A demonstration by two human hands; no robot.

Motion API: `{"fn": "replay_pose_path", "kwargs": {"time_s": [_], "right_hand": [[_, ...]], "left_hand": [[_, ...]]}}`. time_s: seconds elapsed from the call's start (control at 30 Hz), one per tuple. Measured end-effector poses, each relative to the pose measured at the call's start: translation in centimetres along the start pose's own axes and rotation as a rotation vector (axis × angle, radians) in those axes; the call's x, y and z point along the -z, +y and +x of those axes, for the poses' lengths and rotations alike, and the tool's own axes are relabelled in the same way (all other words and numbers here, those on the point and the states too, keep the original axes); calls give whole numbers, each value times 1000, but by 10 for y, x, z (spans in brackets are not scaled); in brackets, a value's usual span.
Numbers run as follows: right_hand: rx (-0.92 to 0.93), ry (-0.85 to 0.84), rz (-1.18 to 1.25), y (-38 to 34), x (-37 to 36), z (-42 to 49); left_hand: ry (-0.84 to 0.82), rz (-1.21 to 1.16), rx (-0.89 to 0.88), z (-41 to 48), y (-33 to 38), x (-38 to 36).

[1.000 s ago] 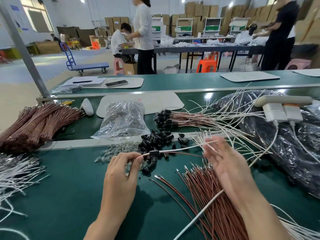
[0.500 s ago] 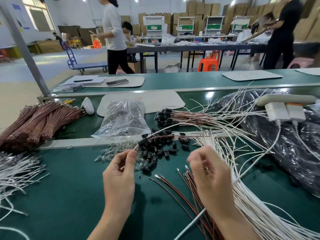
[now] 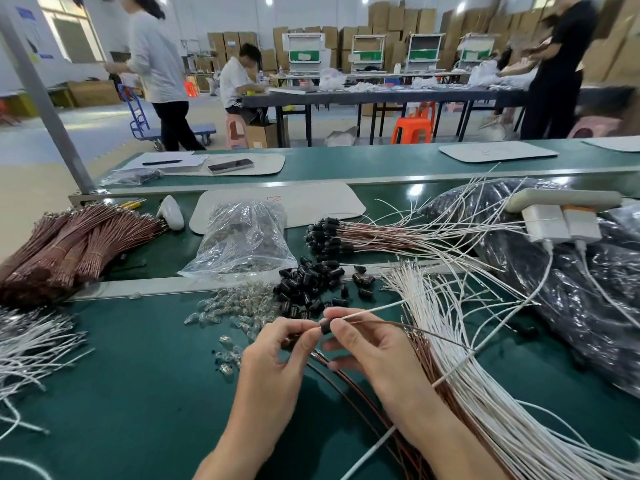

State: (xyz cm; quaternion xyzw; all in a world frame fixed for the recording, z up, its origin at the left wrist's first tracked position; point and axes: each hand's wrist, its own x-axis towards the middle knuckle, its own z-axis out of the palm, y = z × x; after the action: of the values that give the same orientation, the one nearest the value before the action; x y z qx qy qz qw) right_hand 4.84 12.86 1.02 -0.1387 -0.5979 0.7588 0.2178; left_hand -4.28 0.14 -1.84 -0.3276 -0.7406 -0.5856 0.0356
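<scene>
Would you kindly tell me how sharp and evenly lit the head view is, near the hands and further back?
Head view: the left hand and right hand, pinching the black cap, are fairly sharp; the person in white behind is motion-blurred; ceiling lights leave a glare spot on the green belt; wide-angle distortion tilts the grey post.

Both forearms stretch up from the near edge of the table (image 3: 138,393), the left forearm (image 3: 242,438) at its middle and the right forearm (image 3: 450,445) nearer the right corner, slanting toward each other. The left hand (image 3: 277,355) and right hand (image 3: 377,355) meet fingertip to fingertip, backs to the camera. Thumb and forefinger of each pinch a small black cap (image 3: 325,327), and the other fingers curl loosely underneath.
</scene>
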Motion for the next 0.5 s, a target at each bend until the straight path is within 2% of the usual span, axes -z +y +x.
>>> {"fn": "replay_pose_path", "kwargs": {"time_s": [0.33,0.5], "right_hand": [[-66,7,240,6,4,6],[-18,-14,2,10,5,4]], "left_hand": [[-36,109,-89,-1,-5,-1],[-46,99,-92,-1,-6,0]]}}
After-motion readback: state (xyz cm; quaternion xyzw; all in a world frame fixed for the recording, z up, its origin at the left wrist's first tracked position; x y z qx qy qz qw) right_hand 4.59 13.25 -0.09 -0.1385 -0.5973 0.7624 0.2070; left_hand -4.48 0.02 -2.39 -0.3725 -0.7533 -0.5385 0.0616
